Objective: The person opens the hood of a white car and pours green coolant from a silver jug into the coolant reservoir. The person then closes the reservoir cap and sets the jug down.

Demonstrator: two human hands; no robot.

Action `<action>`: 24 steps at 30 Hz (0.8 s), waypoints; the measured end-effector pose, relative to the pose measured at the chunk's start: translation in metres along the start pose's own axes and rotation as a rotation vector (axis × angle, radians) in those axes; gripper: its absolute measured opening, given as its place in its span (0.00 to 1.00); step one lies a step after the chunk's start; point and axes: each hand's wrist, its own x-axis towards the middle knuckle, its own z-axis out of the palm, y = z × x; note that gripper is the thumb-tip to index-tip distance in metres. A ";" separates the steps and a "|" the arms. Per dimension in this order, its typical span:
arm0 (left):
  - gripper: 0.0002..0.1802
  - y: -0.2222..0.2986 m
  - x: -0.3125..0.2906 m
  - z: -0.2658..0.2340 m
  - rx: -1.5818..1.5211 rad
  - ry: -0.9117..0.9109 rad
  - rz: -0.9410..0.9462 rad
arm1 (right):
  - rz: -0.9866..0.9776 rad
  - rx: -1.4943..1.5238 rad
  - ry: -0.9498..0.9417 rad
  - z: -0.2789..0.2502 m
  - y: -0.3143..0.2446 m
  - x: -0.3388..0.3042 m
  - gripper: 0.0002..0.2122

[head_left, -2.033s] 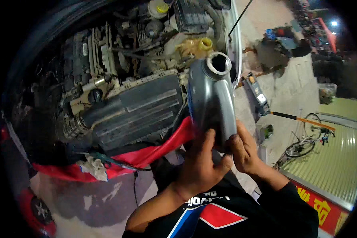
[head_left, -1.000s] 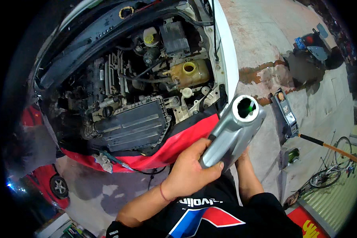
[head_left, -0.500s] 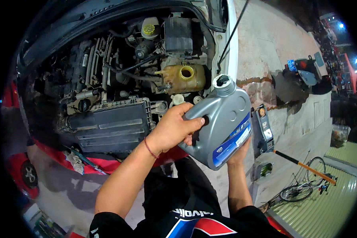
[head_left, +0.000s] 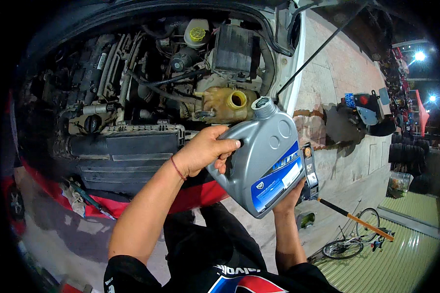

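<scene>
A: Left to right, quick. What do we log first?

B: Black filler cap (head_left: 92, 123), then the flat black cover (head_left: 132, 149), both in the engine bay.

A: Left hand (head_left: 205, 151)?

B: Gripping the handle of the grey jug (head_left: 266, 141), fingers curled round, thumb along the top. We'd say the handle gives that hand its steering hold.

A: Next?

B: Yellowed reservoir (head_left: 215, 105), neck uncapped. It sits in the bay, so we see it just beyond the jug.

A: And where's the jug?

B: Between the 2 hands, held up at the bay's front corner, label towards us. Its neck is uncapped too and points away from the body, near the reservoir's neck; we can't tell how deep the gap is.

A: Right hand (head_left: 288, 199)?

B: Against the jug's lower right end, likely bearing weight there. Most fingers are hidden, so we can't tell how far they close.

A: Far right?

B: Floor jack (head_left: 312, 173) on the ground, orange handle (head_left: 369, 227) sticking out, then 1 bicycle (head_left: 344, 246).
</scene>
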 end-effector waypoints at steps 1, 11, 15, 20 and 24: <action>0.10 -0.001 0.001 -0.002 -0.008 -0.008 0.000 | -0.002 -0.003 0.030 -0.007 0.000 0.002 0.31; 0.11 -0.008 0.010 -0.024 -0.101 -0.086 -0.007 | -0.016 -0.038 0.043 -0.010 -0.003 0.002 0.35; 0.11 -0.012 0.015 -0.028 -0.122 -0.107 -0.020 | -0.055 -0.062 0.065 0.005 -0.003 -0.004 0.35; 0.12 -0.016 0.017 -0.036 -0.117 -0.141 -0.034 | -0.077 -0.111 0.101 -0.008 -0.005 -0.004 0.35; 0.12 -0.016 0.020 -0.040 -0.100 -0.153 -0.051 | -0.072 -0.107 0.102 -0.002 -0.004 -0.004 0.35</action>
